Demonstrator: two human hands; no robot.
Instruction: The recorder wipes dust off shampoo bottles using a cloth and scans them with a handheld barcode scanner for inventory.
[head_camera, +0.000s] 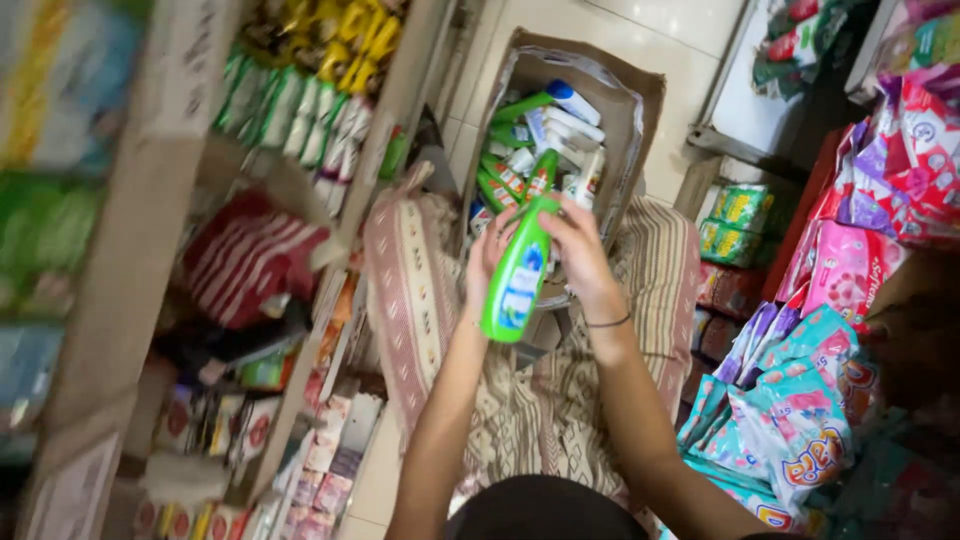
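Note:
A bright green plastic bottle (517, 272) with a white and blue label is held between both hands at the middle of the view. My left hand (486, 262) grips its side and lower body. My right hand (578, 252) is wrapped over its upper end near the cap. Just beyond the hands stands an open cardboard box (640, 112) holding several green and white bottles (540, 140). My patterned clothing (640, 290) lies under the arms.
Shelves (330, 330) on the left carry packets, boxes and small cartons. On the right hang and lie pink, purple and teal sachet packs (800, 410). Pale floor tiles (640, 30) show behind the box. A green-packed bundle (740, 220) sits at right.

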